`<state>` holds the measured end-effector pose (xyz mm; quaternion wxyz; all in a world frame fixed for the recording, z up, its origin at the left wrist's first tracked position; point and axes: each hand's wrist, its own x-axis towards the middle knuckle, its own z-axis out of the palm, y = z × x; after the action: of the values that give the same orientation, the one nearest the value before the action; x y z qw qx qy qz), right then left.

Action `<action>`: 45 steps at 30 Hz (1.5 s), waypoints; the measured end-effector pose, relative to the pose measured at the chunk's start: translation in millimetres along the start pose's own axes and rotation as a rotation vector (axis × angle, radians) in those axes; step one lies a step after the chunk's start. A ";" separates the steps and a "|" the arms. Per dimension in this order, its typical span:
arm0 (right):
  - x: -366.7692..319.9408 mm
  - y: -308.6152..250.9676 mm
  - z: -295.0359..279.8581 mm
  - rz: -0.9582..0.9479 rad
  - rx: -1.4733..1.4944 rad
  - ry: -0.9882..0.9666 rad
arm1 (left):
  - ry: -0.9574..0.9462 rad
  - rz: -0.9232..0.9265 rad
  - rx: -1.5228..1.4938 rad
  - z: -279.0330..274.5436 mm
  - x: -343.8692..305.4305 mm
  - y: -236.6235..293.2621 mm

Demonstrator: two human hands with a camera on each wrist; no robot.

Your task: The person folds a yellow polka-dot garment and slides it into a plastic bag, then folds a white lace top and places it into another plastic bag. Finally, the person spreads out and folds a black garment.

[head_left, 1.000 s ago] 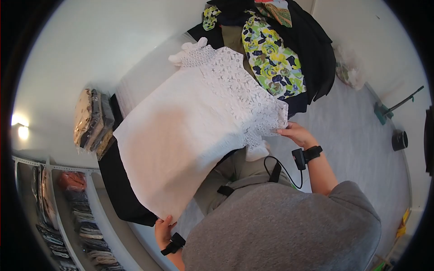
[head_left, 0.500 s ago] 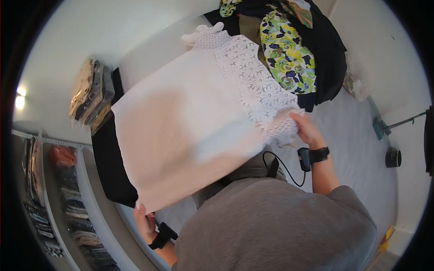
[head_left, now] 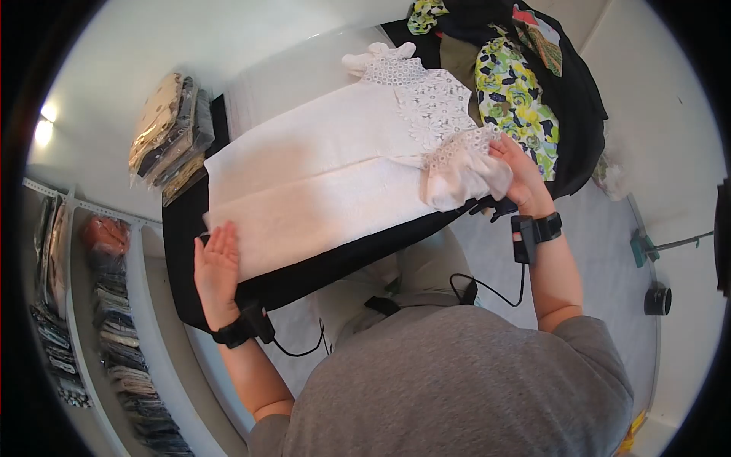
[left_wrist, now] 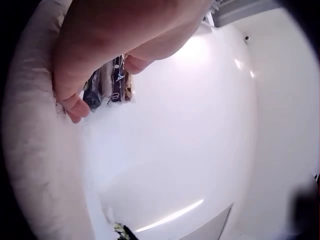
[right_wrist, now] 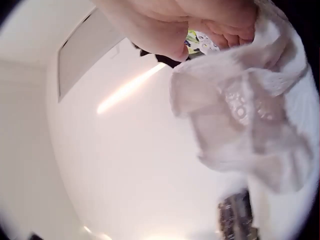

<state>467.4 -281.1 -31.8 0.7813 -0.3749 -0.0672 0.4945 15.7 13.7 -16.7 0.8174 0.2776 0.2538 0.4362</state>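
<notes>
Across the black counter (head_left: 335, 266) before us lies a white garment (head_left: 304, 186), its near side turned over its body in a long fold that runs from the hem to the lace yoke (head_left: 434, 103). Our left hand (head_left: 218, 266) touches the hem end, its fingers nearly straight and close together. Our right hand (head_left: 521, 177) touches the ruffled sleeve (head_left: 468, 179), its fingers loosely bent at the edge and the thumb standing apart from them. Beyond the right hand sits a floral cloth (head_left: 518, 87) among dark clothes, and past the hem end, a stack of bagged clothes (head_left: 167, 126).

We judge the garment light and soft, with a plain body that should crease neatly under a flat palm. The lace looks more delicate, and its openwork could catch a fingertip or stretch if we tugged at it. The ruffle seems floppy and apt to bunch. The safest holds, to our eye, are the hem corners at one end and the solid seam beside the shoulder at the other, with both hands moving evenly.
</notes>
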 end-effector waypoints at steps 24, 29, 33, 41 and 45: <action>9.4 3.1 27.2 -0.484 -1.066 0.035 | -0.040 0.022 0.283 -3.8 -2.8 -19.6; 1.2 26.0 37.0 -0.821 -1.937 -0.066 | -0.095 0.192 0.887 3.4 5.1 20.3; -0.3 40.4 37.2 -0.643 -2.216 -0.198 | -0.349 0.341 1.767 1.3 13.7 35.5; 15.0 -36.0 72.2 -0.182 -2.032 -0.519 | -0.437 -0.006 1.911 8.4 37.4 77.5; 43.5 -91.2 120.1 -0.280 -2.157 -0.492 | -0.338 0.160 1.903 47.9 69.4 106.7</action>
<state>498.0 -203.8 101.4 0.0607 -0.7382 -0.6559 0.1456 20.1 111.5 77.7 0.2447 0.8985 0.3600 0.0568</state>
